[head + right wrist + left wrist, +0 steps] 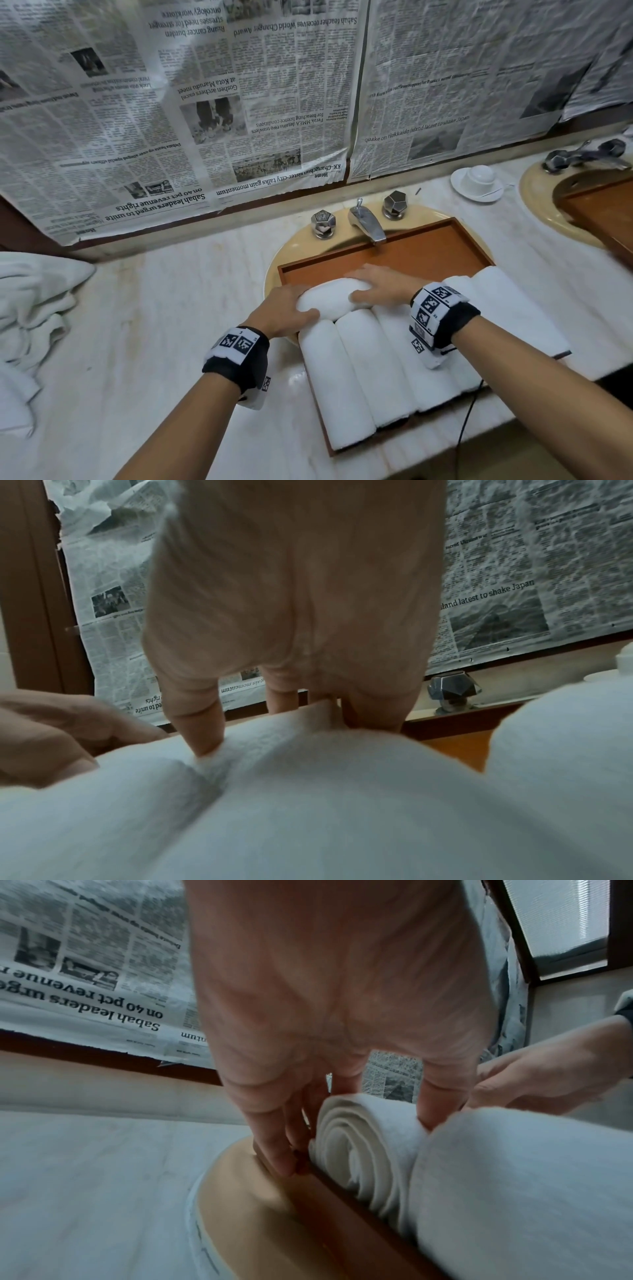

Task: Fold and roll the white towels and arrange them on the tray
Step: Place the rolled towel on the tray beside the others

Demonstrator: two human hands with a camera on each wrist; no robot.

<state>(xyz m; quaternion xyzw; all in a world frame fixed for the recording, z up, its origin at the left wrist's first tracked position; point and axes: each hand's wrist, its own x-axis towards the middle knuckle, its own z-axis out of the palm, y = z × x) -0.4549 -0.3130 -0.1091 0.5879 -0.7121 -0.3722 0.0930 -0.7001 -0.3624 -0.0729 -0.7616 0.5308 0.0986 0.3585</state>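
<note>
A wooden tray point(411, 253) lies over the sink basin. Several rolled white towels point(370, 363) lie side by side in its near part. One more rolled towel point(330, 298) lies crosswise at their far ends. My left hand point(301, 303) grips its left end, thumb on the near side. The left wrist view shows that end's spiral point(356, 1150) against the tray's left wall, between fingers point(281, 1150) and thumb. My right hand point(356, 286) holds the roll's right part. In the right wrist view its thumb point(205, 739) digs into the towel point(291, 764) and its fingers reach over the far side.
A heap of loose white towels point(30, 301) lies on the marble counter at far left. A faucet point(366, 222) overhangs the tray's far edge. A cup on a saucer point(478, 181) stands at back right, beside a second sink point(534, 205). Newspaper point(239, 102) covers the wall.
</note>
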